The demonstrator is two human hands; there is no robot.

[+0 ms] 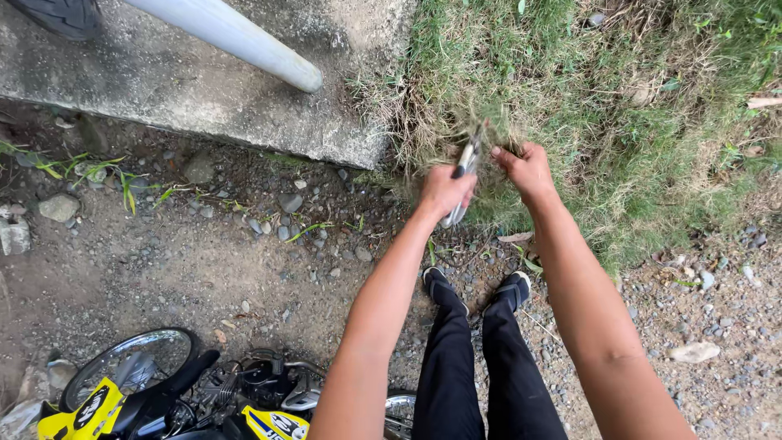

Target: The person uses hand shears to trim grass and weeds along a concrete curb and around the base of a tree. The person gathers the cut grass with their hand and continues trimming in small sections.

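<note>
left hand (444, 191) clenched on shears (464, 167), blades at the grass (570, 106) edge just right of the slab (204, 90) | right hand (528, 169) clenched on a grass tuft (493, 130) beside the shears | tuft looks uncut; long grass remains right of slab | motorbike (163, 399) well below slab

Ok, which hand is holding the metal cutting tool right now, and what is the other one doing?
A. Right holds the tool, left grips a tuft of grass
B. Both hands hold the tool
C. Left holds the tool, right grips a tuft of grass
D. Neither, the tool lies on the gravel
C: the left hand is closed around the metal tool, while the right hand pinches a tuft of grass beside the blades.
</note>
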